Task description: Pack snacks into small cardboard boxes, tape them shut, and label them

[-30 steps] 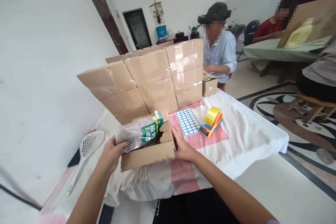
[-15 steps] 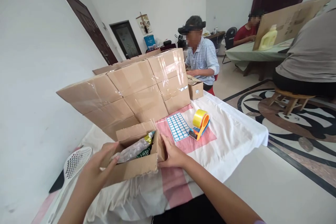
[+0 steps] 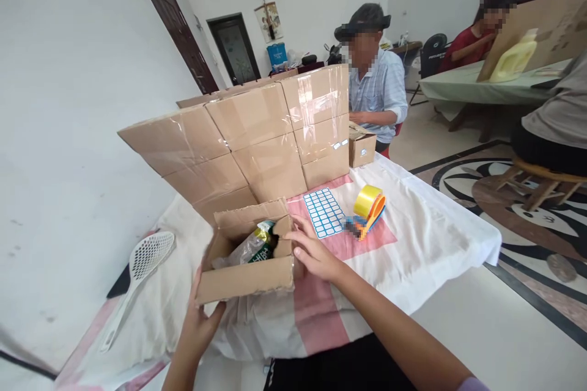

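box (image 3: 245,281), one, containing one packet (image 3: 247,251), touches left hand (image 3: 200,321) and right hand (image 3: 317,255).

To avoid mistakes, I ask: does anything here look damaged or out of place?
The open cardboard box looks slightly damaged: its front flap has a ragged edge, rather than a clean cut. Nothing appears spilled.

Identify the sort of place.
Probably a room in a home, used as a makeshift workspace: brown panelled door, taped brown cardboard partition, white-and-pink cloth-covered table.
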The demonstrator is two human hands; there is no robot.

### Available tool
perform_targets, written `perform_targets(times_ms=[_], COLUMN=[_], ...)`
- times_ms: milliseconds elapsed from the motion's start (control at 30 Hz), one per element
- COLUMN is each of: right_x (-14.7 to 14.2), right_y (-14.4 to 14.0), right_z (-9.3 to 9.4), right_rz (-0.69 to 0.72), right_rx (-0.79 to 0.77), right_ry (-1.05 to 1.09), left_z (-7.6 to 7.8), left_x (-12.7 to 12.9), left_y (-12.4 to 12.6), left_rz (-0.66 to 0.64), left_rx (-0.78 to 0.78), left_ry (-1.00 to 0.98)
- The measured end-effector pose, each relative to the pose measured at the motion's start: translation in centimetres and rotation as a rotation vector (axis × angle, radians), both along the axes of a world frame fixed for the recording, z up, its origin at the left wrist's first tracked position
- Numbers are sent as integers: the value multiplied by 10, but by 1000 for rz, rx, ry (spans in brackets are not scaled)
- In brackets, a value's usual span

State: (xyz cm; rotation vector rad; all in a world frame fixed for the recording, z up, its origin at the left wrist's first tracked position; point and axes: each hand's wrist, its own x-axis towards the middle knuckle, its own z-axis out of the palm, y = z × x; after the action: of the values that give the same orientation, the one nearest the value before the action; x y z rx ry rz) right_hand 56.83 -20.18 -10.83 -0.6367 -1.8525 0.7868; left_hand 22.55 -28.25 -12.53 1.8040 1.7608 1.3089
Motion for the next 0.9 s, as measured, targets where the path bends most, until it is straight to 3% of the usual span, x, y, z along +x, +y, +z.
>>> perform_targets(times_ms=[133,333,433,500,600,633,700,833,867,900], right_x=[-20,-31,-24,-20,-12,-7,10,79,98,115], right_y=[8,36,42,38,22,14,-3,-15,-11,-5], right_z=[22,27,26,30,35,35,30,4,-3,-10], right_rz=[-126,-24,-10,-55,-125,-174,-385,-1077,-1150,-1135], right_rx=[-95,-251,-179,-95,-6,8,34,25,-26,-119], right_ry=[43,343,295,190,20,-4,53,497,587,639], left_z=[23,57,73,82,90,90,87,81,80,81], left_x=[15,44,66,86,119,128,143,152,153,155], left_y=[11,28,33,33,30,28,27,30,32,35], left_rz=[-117,314,351,204,-167,-231,-231,-173,-161,-148], left_rx=[108,5,68,114,44,15,-5,15,20,24], left_ry=[37,-75,83,298,567,624,689,754,773,790])
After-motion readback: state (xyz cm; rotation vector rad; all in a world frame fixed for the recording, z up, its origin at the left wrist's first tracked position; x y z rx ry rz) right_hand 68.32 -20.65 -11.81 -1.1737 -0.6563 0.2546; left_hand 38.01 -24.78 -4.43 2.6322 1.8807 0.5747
